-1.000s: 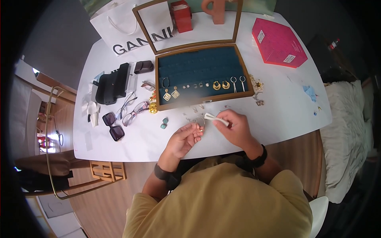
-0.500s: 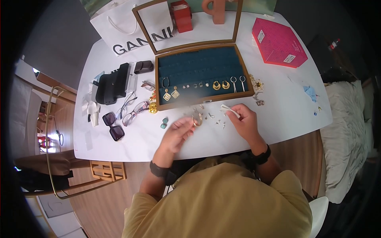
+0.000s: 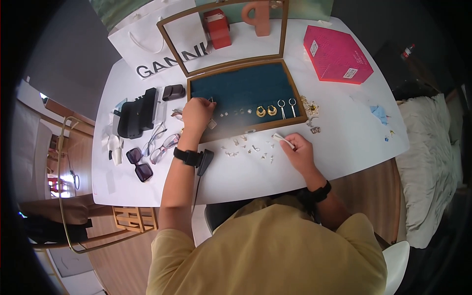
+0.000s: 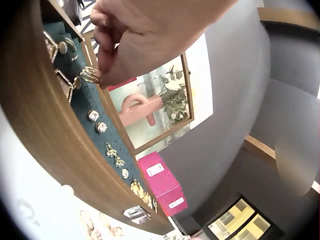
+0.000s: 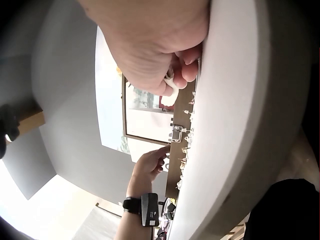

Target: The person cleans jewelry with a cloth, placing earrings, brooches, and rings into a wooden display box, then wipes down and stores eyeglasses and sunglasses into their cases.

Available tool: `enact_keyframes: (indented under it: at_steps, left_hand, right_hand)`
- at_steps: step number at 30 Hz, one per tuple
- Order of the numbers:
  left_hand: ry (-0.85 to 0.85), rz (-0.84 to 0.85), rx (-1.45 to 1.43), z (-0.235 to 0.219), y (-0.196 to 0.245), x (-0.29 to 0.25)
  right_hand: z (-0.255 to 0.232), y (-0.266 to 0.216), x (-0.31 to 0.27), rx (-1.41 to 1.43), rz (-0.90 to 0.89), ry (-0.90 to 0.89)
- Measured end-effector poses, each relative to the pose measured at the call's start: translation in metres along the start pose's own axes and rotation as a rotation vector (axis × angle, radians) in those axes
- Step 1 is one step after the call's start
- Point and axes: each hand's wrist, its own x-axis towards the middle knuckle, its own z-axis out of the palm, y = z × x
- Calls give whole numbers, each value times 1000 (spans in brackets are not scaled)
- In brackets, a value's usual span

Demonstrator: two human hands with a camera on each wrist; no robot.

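Left hand [image 3: 197,115] has moved from tabletop [image 3: 236,179] to box's [image 3: 279,124] left end, now the nearer hand; fingertips pinch gold hoop [image 4: 90,75] over lining [image 3: 241,86], contact unclear; right hand [image 3: 301,152], well apart, grips white cloth [image 3: 283,140].

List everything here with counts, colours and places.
Table: 1, white, centre
Jewellery case: 1, brown and teal, mid-table
Earrings: several, gold and silvery, in case
Loose jewellery: many, mostly silvery, before case
Eyeglasses: at least 2, pale, left
Sunglasses: 1, dark, left
Paper bag: 1, white, back left
Small box: 1, red, back
Ornament: 1, pink, back
Patterned box: 1, pink, back right
Hoop: 1, gold, left hand
Strip: 1, white, right hand
Left hand: 1, bare, over case
Right hand: 1, bare, before case
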Motion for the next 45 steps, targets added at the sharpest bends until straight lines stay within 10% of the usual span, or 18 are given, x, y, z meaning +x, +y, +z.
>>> enact_keyframes:
  at_steps: [45]
  left_hand:
    - [17, -172, 83, -11, -16, 4]
  right_hand:
    - [1, -4, 0, -24, -28, 11]
